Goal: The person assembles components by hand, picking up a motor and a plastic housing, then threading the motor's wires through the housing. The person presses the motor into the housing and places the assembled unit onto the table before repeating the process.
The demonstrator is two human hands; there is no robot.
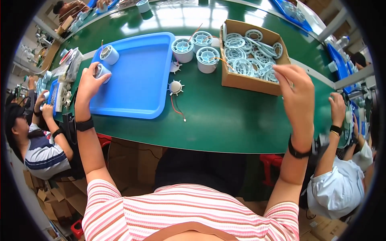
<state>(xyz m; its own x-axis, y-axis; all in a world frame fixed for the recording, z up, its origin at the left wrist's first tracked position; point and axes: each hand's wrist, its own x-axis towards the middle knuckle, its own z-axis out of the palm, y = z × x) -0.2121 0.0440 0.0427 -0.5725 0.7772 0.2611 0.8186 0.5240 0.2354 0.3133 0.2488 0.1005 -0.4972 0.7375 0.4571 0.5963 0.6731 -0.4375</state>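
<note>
A white cylinder (104, 71) at left of frame sits between the thumb and fingers of the left hand (89, 81), its grip closed around it, over the blue tray (132, 88). Upper right, the right hand (299, 86) has its grip nearly pinched by a carton (249, 86) of rings (242, 65); I cannot tell if it holds anything.

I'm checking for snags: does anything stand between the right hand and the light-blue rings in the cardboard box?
Nothing visible does. The cardboard box is open on top, with no lid over the light-blue rings, and the right hand overlaps its right side in this view. How high the hand is cannot be told.
</note>
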